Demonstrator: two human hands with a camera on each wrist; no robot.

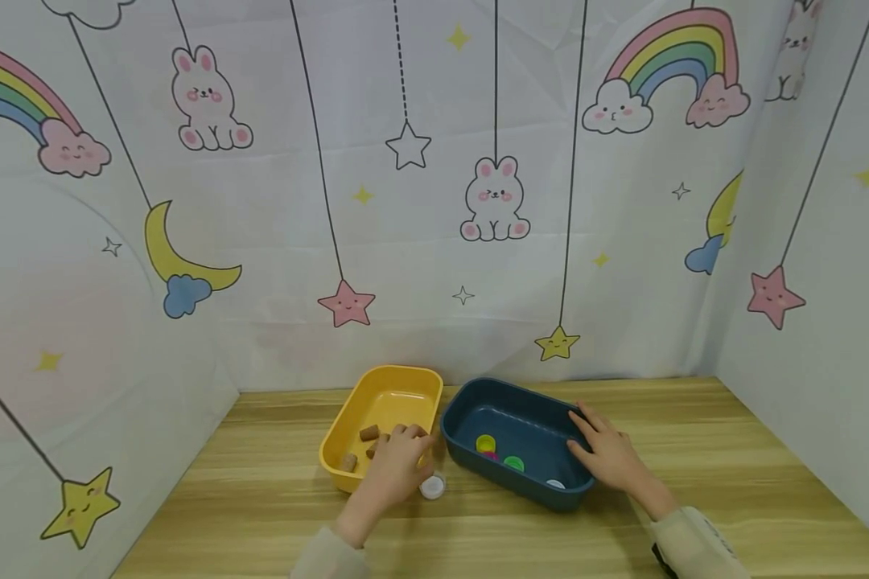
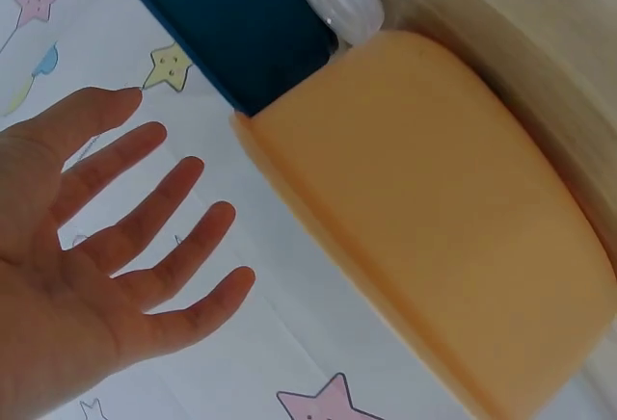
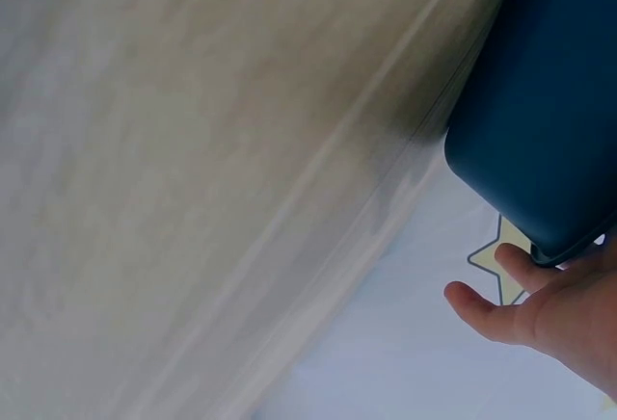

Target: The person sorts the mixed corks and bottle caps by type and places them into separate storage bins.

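My left hand [image 1: 398,466] hovers over the front right side of a yellow plastic tub [image 1: 384,378], fingers spread with nothing between them. In the left wrist view its palm [image 2: 58,275] faces the tub's outer wall [image 2: 415,189]. Several brown corks [image 1: 369,433] lie inside, partly behind the hand. A white bottle cap [image 1: 432,487] sits on the table beside that tub. My right hand [image 1: 611,454] rests on the right rim of a dark blue tub [image 1: 507,474], its fingers loosely extended over the edge. Inside are yellow [image 1: 486,443], pink, green [image 1: 514,464] and white [image 1: 555,484] caps.
Both tubs stand close together on a wood-grain table [image 1: 702,482]. Behind and at both sides hangs a white cloth backdrop [image 1: 420,241] printed with rabbits, stars, moons and rainbows. The blue tub is angled, its right end nearer to me.
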